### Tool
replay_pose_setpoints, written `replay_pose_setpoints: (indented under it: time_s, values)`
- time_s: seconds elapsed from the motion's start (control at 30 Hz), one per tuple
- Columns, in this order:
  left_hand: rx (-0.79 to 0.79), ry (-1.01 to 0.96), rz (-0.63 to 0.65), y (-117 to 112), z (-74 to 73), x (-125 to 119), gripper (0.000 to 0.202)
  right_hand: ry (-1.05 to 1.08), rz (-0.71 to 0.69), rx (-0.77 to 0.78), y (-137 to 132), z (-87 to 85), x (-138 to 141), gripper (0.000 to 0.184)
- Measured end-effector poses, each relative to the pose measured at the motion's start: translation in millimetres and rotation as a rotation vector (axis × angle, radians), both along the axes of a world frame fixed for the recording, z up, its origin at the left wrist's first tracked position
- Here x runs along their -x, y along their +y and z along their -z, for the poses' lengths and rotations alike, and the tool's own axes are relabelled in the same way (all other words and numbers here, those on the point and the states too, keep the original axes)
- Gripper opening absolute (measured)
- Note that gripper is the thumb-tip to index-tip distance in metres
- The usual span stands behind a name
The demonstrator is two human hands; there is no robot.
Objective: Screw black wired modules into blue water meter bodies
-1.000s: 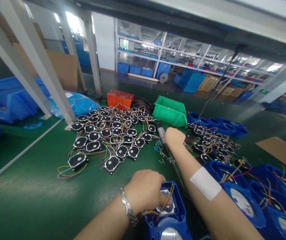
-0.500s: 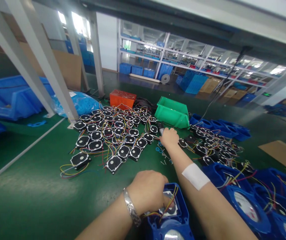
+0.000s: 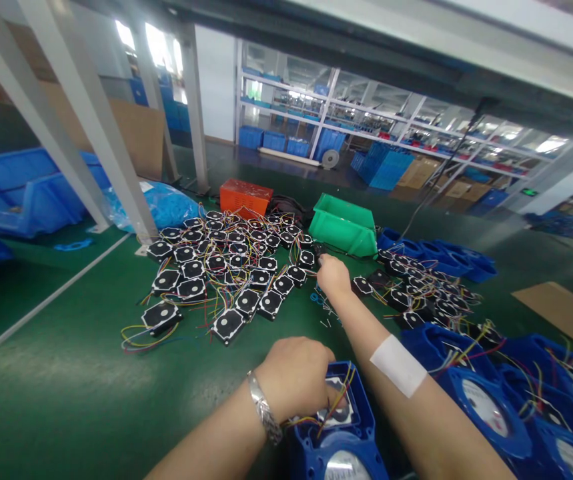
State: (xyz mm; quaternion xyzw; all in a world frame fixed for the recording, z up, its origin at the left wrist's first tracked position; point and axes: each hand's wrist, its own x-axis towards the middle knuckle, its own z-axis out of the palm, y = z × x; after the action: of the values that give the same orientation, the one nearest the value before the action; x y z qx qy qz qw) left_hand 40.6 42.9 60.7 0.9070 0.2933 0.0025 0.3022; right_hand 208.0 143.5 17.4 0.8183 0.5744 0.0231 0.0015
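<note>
My left hand (image 3: 296, 377), with a metal bracelet on the wrist, is closed over a black square module with coloured wires that sits in a blue plastic housing (image 3: 353, 400) at the near edge. My right hand (image 3: 333, 275) is stretched far out over the green mat, just in front of the green bin (image 3: 343, 230). Its fingers are curled round a dark hand tool (image 3: 317, 255) of which only the end shows. A white plaster is stuck on my right forearm (image 3: 399, 365).
Several black modules with coloured wires (image 3: 226, 267) lie heaped left of my right hand, and a second heap (image 3: 416, 287) lies to its right. Blue housings (image 3: 491, 400) crowd the near right. An orange box (image 3: 243, 197), a blue bag (image 3: 166, 203) and slanted metal posts (image 3: 91, 127) stand behind.
My right hand has reached farther away and slightly left with the tool, toward the green bin. My left hand has stayed on the module in the blue housing.
</note>
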Motion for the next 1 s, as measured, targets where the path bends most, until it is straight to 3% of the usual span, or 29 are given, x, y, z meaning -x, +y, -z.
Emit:
replay_pose_setpoints:
  time_s: [0.37, 0.53, 0.67, 0.83, 0.87, 0.93, 1.0]
  values:
    - [0.015, -0.009, -0.002, 0, 2.3, 1, 0.036, 0.096, 0.331, 0.152, 15, 14.9, -14, 0.037]
    - [0.03, -0.008, -0.012, 0, 1.8, 0, 0.036, 0.197, 0.349, 0.112, 12, 2.7, -18, 0.036]
    - [0.038, -0.009, -0.009, 0, 0.4, 0, 0.034, 0.297, 0.29, -0.05, -5, -32.2, -25, 0.039]
    - [0.057, 0.002, -0.01, 0, 0.1, 1, 0.029, 0.521, 0.129, -0.342, -49, -103.3, -22, 0.045]
    - [0.054, 0.001, -0.004, 0, 0.5, 1, 0.029, 0.6, 0.08, -0.41, -62, -119.6, -18, 0.047]
    - [0.045, 0.003, 0.003, -1, 1.6, 1, 0.029, 1.006, -0.148, -0.687, -91, -150.2, -7, 0.052]
    - [0.043, 0.016, -0.003, -1, 2.6, 1, 0.03, 1.047, -0.284, -0.817, -118, -172.6, 1, 0.052]
